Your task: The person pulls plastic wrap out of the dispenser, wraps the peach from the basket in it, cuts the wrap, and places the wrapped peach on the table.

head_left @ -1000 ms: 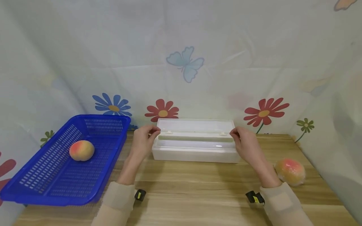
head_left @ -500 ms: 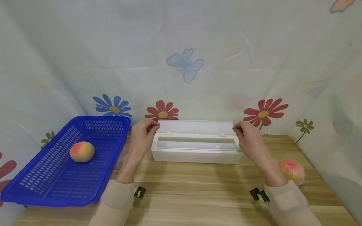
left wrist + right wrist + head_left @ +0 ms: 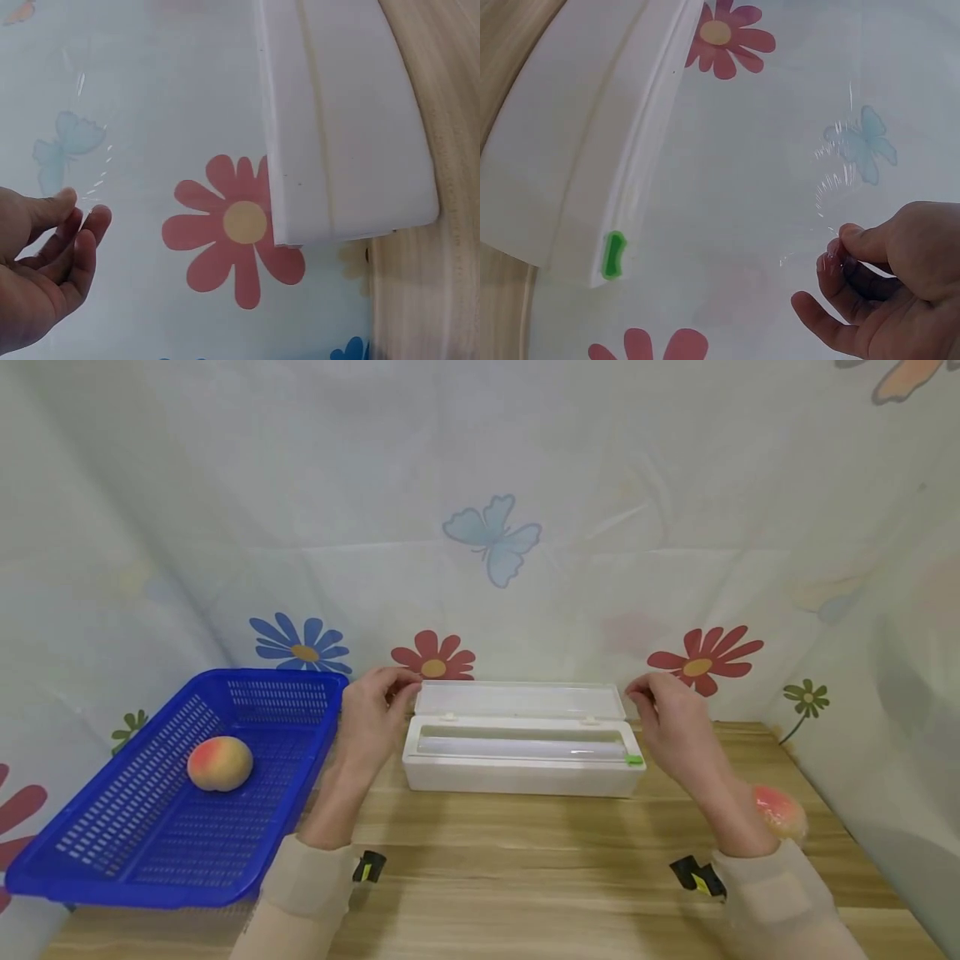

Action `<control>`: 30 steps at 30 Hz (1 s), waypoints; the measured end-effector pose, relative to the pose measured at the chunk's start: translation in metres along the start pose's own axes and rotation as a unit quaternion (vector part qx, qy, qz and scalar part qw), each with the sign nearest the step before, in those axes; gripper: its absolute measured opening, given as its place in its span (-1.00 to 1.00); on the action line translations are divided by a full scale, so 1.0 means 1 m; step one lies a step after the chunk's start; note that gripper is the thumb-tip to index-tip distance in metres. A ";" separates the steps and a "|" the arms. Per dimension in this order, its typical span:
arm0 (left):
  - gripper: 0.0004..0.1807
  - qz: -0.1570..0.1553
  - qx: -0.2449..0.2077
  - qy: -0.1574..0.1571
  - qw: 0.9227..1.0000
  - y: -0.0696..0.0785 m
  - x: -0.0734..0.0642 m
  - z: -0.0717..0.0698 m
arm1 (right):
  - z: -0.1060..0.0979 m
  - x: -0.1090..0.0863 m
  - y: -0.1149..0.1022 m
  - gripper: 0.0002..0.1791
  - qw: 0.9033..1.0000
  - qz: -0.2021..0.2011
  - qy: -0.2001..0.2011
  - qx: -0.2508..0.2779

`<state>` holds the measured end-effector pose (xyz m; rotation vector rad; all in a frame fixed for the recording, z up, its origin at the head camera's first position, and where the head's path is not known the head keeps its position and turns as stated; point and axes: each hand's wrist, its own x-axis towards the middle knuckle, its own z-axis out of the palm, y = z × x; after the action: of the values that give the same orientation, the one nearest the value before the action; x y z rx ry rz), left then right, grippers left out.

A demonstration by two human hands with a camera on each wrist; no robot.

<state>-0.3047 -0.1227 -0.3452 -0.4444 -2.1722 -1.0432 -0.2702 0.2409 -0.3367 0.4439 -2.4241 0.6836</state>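
Between thumb and fingers, my left hand (image 3: 371,718) pinches one edge of a nearly invisible sheet of cling film (image 3: 99,176). My right hand (image 3: 678,731) pinches the other side, where glints and creases of the film show in the right wrist view. Both hands are raised at either end of a white cling film dispenser box (image 3: 517,778). Its clear lid (image 3: 517,698) stands tipped back, and a pale roll (image 3: 517,747) lies inside. A green slide cutter (image 3: 634,760) sits at the box's right end.
A blue plastic basket (image 3: 258,868) stands on the left with a peach (image 3: 220,763) in it. To the right, a peach wrapped in film (image 3: 782,812) is partly hidden behind my right wrist. Behind the wooden table (image 3: 517,877) hangs a flower-printed cloth (image 3: 570,460).
Both hands have risen away from the box's opening, and the right one has shifted rightward. The green cutter, hidden at first, has come into view. The box has stayed in place.
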 end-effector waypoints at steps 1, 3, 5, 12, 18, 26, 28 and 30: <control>-0.92 0.002 0.000 0.002 1.000 0.001 0.001 -0.001 | -0.001 0.000 0.000 -0.86 1.000 -0.007 0.005 -0.003; -0.93 0.004 -0.001 0.004 1.000 0.004 0.002 -0.002 | -0.003 0.001 -0.001 -0.86 1.000 -0.019 0.014 -0.007; -0.93 0.005 -0.001 0.004 1.000 0.007 0.003 -0.004 | -0.005 0.002 -0.001 -0.87 0.999 -0.032 0.023 -0.012; -0.93 -0.004 -0.009 0.004 1.000 0.017 0.006 -0.011 | -0.011 0.006 -0.003 -0.86 0.997 -0.063 0.053 -0.015; -0.92 -0.003 -0.008 0.010 1.000 0.025 0.011 -0.015 | -0.017 0.008 -0.005 -0.87 0.994 -0.078 0.076 -0.018; -0.91 0.008 0.000 0.022 1.000 0.030 0.015 -0.020 | -0.025 0.011 -0.011 -0.85 0.992 -0.085 0.087 -0.023; -0.91 0.013 -0.002 0.025 1.000 0.032 0.015 -0.022 | -0.028 0.011 -0.012 -0.85 0.993 -0.082 0.087 -0.025; -0.92 0.018 -0.005 0.028 0.999 0.035 0.015 -0.024 | -0.031 0.010 -0.014 -0.85 0.992 -0.083 0.089 -0.028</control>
<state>-0.2860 -0.1196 -0.3050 -0.4530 -2.1028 -1.0347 -0.2579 0.2450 -0.3040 0.5317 -2.2052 0.5581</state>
